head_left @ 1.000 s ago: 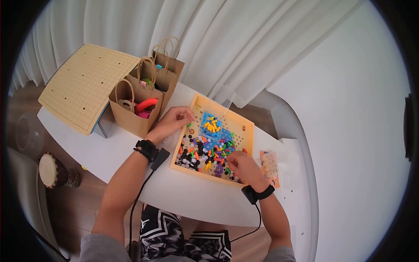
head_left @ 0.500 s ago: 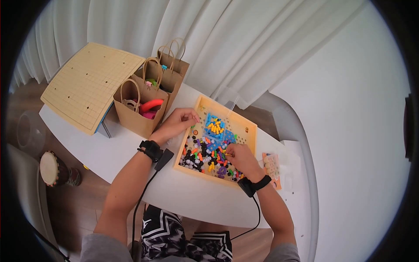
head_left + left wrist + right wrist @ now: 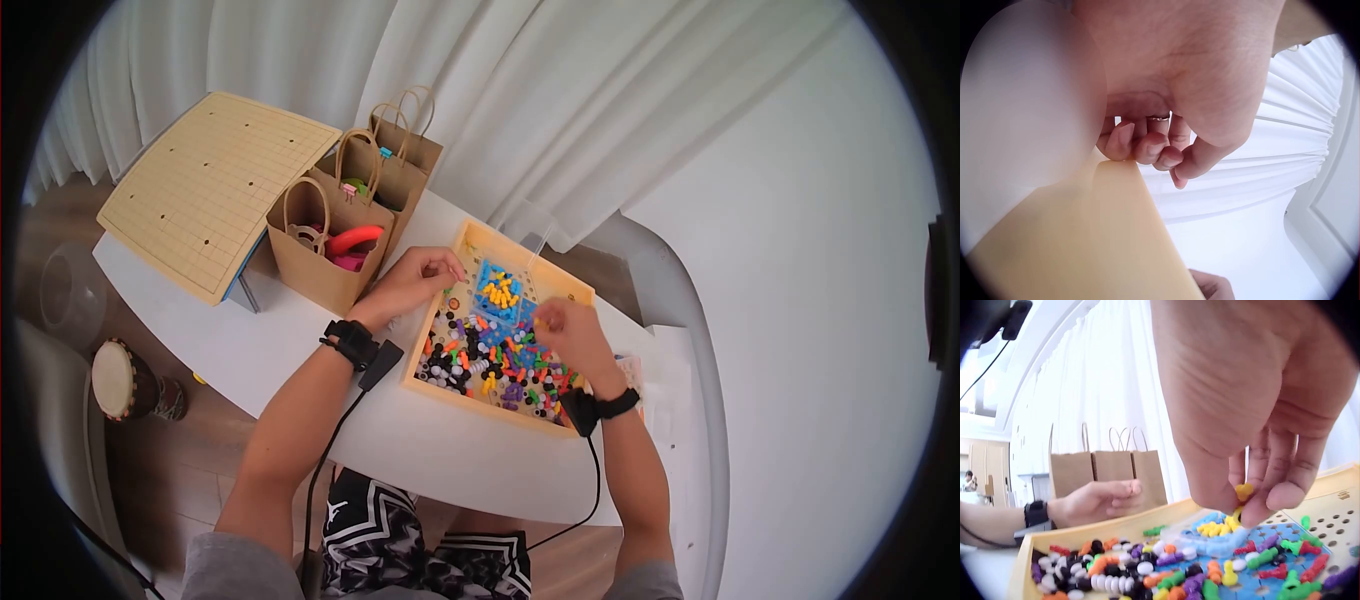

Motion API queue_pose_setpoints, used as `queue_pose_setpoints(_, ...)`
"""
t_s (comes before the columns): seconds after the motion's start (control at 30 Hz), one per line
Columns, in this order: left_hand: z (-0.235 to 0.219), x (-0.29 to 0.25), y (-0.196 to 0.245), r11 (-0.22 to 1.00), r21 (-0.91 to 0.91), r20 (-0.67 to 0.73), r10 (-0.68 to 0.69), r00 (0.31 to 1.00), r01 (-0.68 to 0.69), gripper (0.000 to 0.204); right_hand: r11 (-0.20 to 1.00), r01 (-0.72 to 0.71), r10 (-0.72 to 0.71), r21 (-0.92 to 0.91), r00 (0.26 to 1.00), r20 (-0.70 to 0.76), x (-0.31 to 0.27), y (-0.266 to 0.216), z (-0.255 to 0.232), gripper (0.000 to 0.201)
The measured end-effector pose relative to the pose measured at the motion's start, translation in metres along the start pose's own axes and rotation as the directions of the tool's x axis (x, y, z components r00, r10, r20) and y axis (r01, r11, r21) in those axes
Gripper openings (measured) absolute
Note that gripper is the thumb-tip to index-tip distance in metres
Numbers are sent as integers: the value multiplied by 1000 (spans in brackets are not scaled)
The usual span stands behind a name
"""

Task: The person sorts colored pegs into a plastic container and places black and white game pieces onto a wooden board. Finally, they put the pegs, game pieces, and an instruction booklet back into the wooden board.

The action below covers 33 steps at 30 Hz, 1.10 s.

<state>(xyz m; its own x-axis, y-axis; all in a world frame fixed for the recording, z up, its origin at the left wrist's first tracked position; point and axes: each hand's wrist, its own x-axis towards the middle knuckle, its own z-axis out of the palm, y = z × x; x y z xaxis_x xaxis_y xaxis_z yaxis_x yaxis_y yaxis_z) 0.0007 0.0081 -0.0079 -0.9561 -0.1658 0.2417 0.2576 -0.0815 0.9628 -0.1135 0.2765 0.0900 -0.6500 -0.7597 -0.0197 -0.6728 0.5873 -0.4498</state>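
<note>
In the right wrist view my right hand (image 3: 578, 335) pinches a yellow peg-shaped game piece (image 3: 1244, 492) between thumb and fingers, just above a small clear box. That box holds blue pegs and yellow pegs (image 3: 500, 292) and stands inside a shallow wooden tray (image 3: 490, 410). Loose pegs and beads in many colours (image 3: 1194, 584) lie heaped over the front of the tray. At the tray's left wall, my left hand (image 3: 415, 285) has its fingers loosely curled with nothing in them; their tips are right at the wooden edge (image 3: 1125, 194) in the left wrist view.
Brown paper bags (image 3: 320, 265) stand left of the tray, beside a gridded board (image 3: 215, 190). A clear lid (image 3: 520, 222) sits at the tray's back edge. A printed card (image 3: 630, 372) lies to the right on the white table (image 3: 450, 470). A drum (image 3: 118, 380) is on the floor.
My right hand has picked up a yellow peg from the heap and carried it up and back toward the clear box. The left hand has stayed at the tray's left wall.
</note>
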Motion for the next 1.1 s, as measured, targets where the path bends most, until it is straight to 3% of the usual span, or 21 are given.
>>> queue_pose_setpoints(0.07, 2, 0, -1, 1000, -13, -9, -15, 1000, 15, 6, 998, -27, 30, 64, 998, -47, 17, -4, -2, 18)
queue_pose_setpoints(0.13, 3, -1, 2, 999, -23, -26, -29, 999, 28, 6, 921, 134, -71, 364, 981, -181, 30, -4, 6, 21)
queue_pose_setpoints(0.17, 4, -1, 4, 999, -34, -27, -18, 999, 17, 6, 920, 136, -73, 367, 981, -182, 32, -2, 8, 21)
queue_pose_setpoints(0.23, 1, -1, 5, 999, -46, -35, -6, 999, 4, 7, 961, 204, -155, 188, 957, -245, 33, 1, 11, 20)
queue_pose_setpoints(0.27, 0, -1, 2, 1000, -28, -19, -6, 1000, 5, 7, 961, 206, -158, 186, 958, -240, 30, 4, 10, 20)
queue_pose_setpoints(0.33, -1, 0, -2, 1000, -18, -9, -9, 1000, 9, 7, 988, 128, -121, 86, 989, -81, 18, 10, 9, 16)
queue_pose_setpoints(0.43, 0, 1, -3, 1000, 12, -1, 3, 1000, -3, 6, 994, 97, -98, 49, 995, 31, -1, 14, 15, 17)
queue_pose_setpoints(0.53, -1, 0, 0, 999, 32, 19, -12, 1000, 12, 6, 986, 166, -167, 13, 985, 38, -16, 9, 24, 15)
queue_pose_setpoints(0.77, -1, 1, 1, 1000, 10, 8, -11, 1000, 11, 6, 984, 175, -173, -19, 983, 54, -19, 19, 33, 12)
queue_pose_setpoints(0.83, -1, 1, -2, 1000, -11, 0, 1, 1000, -1, 7, 994, 113, -113, 0, 992, 63, -22, 7, 24, 13)
queue_pose_setpoints(0.97, 0, 0, 1, 1000, 22, -4, -11, 1000, 11, 6, 986, 129, -138, 107, 986, 88, -30, -15, 18, 13)
queue_pose_setpoints(1.1, 1, 0, 0, 1000, 4, -19, -28, 999, 28, 6, 978, 209, -205, -4, 965, 160, -34, -16, 31, 15)
